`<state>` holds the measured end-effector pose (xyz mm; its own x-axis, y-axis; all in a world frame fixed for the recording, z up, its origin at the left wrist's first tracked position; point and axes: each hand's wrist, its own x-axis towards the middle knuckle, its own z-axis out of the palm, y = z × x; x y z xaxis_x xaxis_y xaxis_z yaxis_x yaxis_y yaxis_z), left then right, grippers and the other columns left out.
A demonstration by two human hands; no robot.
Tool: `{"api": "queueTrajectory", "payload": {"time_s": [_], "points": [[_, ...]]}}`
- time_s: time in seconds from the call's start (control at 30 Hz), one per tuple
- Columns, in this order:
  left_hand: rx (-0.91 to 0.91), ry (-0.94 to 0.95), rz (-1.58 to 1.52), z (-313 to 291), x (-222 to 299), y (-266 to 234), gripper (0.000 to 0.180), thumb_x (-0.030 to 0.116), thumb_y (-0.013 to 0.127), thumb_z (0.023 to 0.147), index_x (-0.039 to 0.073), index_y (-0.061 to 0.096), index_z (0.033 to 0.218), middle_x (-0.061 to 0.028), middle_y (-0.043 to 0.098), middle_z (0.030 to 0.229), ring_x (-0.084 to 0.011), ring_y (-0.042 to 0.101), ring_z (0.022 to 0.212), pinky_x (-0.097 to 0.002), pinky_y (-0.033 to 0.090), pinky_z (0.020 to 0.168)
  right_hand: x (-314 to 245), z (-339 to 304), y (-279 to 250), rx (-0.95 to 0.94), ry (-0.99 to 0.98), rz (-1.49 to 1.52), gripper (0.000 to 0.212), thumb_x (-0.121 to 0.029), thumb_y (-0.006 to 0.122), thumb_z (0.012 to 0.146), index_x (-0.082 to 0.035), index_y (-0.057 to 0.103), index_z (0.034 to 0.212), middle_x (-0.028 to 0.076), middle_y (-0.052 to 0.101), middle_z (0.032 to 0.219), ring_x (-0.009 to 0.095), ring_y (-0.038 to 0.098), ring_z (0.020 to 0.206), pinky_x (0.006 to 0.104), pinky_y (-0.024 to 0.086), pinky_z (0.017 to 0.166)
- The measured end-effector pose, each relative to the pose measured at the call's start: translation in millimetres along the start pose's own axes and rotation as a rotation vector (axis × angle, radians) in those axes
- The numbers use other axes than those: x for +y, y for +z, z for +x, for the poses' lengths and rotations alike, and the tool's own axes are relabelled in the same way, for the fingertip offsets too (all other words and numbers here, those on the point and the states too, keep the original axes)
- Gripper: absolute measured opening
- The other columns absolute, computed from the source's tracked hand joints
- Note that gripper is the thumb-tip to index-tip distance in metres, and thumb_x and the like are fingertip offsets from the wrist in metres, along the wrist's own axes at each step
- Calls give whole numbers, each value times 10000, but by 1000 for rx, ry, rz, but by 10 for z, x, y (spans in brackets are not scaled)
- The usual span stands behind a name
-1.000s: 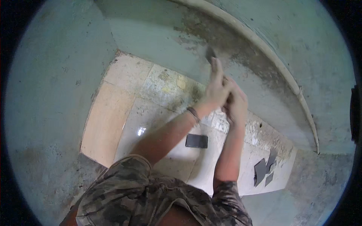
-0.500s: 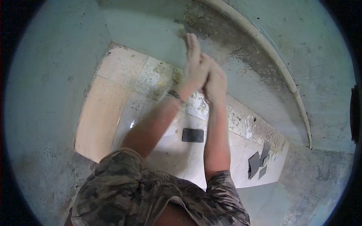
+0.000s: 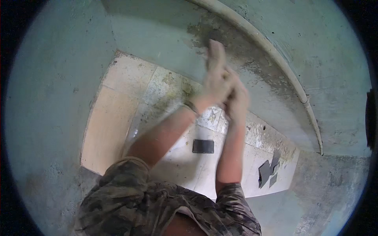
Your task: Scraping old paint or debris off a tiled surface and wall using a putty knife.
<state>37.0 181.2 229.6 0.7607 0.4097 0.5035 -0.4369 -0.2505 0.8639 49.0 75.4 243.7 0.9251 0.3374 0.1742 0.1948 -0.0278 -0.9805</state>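
In front of me, above the tiled slab [image 3: 110,122], my two hands meet palm to palm, blurred by motion. My left hand [image 3: 216,84], with a dark band at its wrist, has its fingers stretched out and pointing away from me. My right hand [image 3: 238,100] presses against it from the right; its fingers are mostly hidden or smeared. No object shows between the palms. Nearer to me, between the forearms, a dark flat rectangular piece [image 3: 203,146] lies on the slab, touched by neither hand.
Several irregular grey flat scraps [image 3: 264,173] lie on the slab's right part. A pale pipe [image 3: 271,51] runs along the stained greenish wall [image 3: 169,43] beyond the slab. A narrow dark object [image 3: 370,118] shows at the far right rim.
Both joined hands have shifted to the right and slightly nearer to me. The view has moved a little; the dark rectangle and grey scraps stay on the slab.
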Motion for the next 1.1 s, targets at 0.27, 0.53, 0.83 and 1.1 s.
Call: {"api": "queueTrajectory", "payload": {"time_s": [0.27,0.53,0.83,1.1], "points": [[103,90,98,253,-30,-39,898,258,547,854,-53,74,1551,-332,11,1603,-528,-73,1471,-565,35,1206,-310,119,120,-46,191,151,467,-248,404,1013,27,524,1371,126,696,1009,32,516,479,168,351,356],[5,68,99,119,120,48,825,234,490,917,-67,51,1548,-300,21,1616,-445,-22,1502,-447,2,1230,-488,-39,196,122,216,324,441,-244,444,1019,14,542,1363,45,661,859,26,406,453,192,281,365],[-55,72,136,64,174,77,831,267,520,928,-80,82,1542,-327,25,1605,-501,-13,1485,-489,63,1225,-734,-39,354,80,339,360,433,-245,445,1019,-11,543,1370,19,647,829,31,440,467,193,313,388],[170,163,282,445,-228,-672,800,278,543,939,-59,140,1542,-320,88,1604,-491,60,1489,-483,112,1221,-669,200,741,-106,264,204,423,-272,475,1011,-23,582,1337,67,686,1087,58,583,613,176,341,410]]}}
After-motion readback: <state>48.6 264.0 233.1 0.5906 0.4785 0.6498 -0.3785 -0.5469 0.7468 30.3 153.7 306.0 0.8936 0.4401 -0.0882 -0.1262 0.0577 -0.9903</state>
